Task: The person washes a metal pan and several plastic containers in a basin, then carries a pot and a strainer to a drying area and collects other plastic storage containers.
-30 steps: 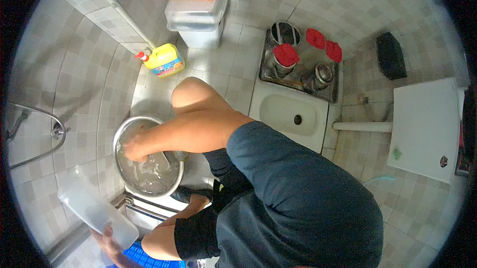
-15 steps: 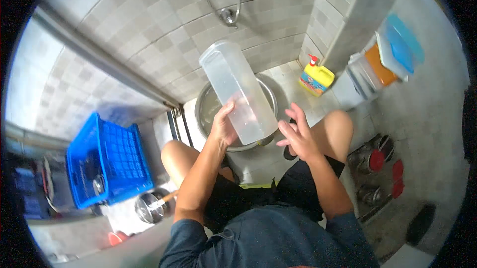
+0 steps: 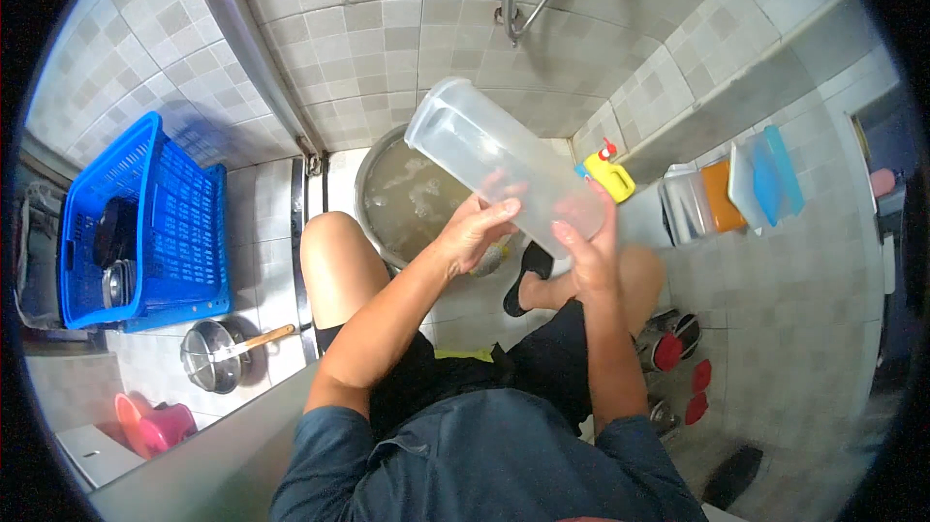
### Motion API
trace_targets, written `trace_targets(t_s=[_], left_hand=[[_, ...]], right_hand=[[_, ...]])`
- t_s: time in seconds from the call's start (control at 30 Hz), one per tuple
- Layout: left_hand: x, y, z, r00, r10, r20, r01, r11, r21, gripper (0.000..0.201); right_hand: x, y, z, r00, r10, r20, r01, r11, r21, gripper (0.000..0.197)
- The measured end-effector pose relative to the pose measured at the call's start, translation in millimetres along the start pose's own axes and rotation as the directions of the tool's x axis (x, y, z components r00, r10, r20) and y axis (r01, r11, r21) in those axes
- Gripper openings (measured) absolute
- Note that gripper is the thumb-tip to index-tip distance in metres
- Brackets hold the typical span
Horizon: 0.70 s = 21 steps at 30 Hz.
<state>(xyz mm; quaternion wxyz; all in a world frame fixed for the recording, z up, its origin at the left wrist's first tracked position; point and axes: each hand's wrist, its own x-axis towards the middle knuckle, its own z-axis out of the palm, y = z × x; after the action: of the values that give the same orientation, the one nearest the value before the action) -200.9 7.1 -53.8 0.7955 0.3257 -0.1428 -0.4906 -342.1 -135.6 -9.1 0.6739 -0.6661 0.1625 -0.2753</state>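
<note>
A long translucent plastic container [image 3: 504,159] is tilted in front of me, its far end up to the left. My left hand [image 3: 481,231] grips its near left side, thumb on the wall and fingers partly hidden behind. Around its near right end, my right hand [image 3: 591,246] is closed, with the thumb on the side facing me. Beyond and below the container stands a round metal basin [image 3: 362,195] of cloudy water [image 3: 412,198] with pale foam. A yellowish-green item [image 3: 491,259], not clear in kind, shows by the basin's near edge.
A yellow bottle [image 3: 610,176] with a red pump stands near the wall. To the right are several stacked plastic containers [image 3: 690,204] and pots with red lids [image 3: 666,352]. At left sit a blue crate [image 3: 179,231] and a wooden-handled pan [image 3: 210,357].
My right hand, apart from the container with fingers spread before, now grips its near right end. The container has tilted further over to the right, and the view has shifted.
</note>
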Motion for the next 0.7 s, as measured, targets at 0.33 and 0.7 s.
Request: trace_targets(t_s=[0.33, 0.7], left_hand=[[1, 24, -4, 0.973, -0.117, -0.198, 0.151, 0.974, 0.169, 0.034], [32, 33, -22, 0.947, 0.055, -0.316, -0.030, 0.996, 0.086, 0.031]], right_hand=[[28, -135, -69, 0.736, -0.576, 0.356, 0.539, 0.180, -0.823, 0.104], [-62, -151, -142, 0.810, -0.579, 0.089, 0.172, 0.089, -0.981, 0.094]])
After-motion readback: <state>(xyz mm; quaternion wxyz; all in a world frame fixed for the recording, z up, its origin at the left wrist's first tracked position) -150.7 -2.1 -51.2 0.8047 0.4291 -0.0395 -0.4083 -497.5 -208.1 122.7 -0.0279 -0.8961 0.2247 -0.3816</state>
